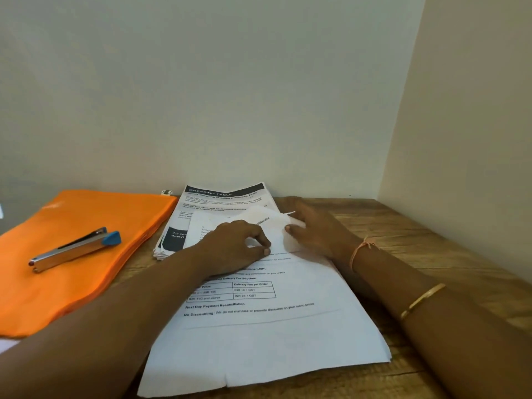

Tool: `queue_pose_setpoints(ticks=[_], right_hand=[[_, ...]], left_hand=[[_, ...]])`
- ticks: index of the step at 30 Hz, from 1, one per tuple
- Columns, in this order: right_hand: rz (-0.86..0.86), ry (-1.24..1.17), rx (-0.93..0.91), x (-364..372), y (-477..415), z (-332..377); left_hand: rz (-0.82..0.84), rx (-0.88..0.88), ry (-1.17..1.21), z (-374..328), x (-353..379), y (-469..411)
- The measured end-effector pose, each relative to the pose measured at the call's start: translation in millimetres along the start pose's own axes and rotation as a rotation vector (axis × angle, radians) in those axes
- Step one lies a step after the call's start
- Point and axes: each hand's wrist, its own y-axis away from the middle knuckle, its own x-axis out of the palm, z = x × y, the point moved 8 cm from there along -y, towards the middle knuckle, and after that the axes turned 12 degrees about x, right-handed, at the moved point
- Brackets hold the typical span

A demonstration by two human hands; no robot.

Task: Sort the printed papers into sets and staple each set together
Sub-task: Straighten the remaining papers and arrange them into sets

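Separation step: toward the desk's (431,231) back edge, my left hand (236,243) and right hand (313,228) pinched the top sheet (224,217) to peel it free.

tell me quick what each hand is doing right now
left hand: pinches the top sheet near its upper edge
right hand: grips the same sheet's lifted top corner
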Motion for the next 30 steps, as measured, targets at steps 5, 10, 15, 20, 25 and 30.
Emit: queue_pose_setpoints(ticks=[5,10,15,20,25,30], right_hand=[[-0.157,-0.325,-0.011,-28,9,6],[0.008,-0.622,-0.034,-28,18,15],[0.149,-0.569,-0.001,-17,26,25],[0.263,-0.627,0.087,-7,27,17],[0.160,-0.401,0.079,-6,12,0],[0.194,-0.006,0.153,8,1,-25]], left_hand=[[-0.003,-0.031,0.047,3,0,5],[-0.137,-0.079,0.138,7,-3,5],[-0.301,-0.031,0.043,-4,-16,7],[-0.283,0.036,0.004,-7,-21,6],[-0.138,-0.055,-0.044,2,-16,8],[-0.080,-0.085,-0.044,-1,-11,10]])
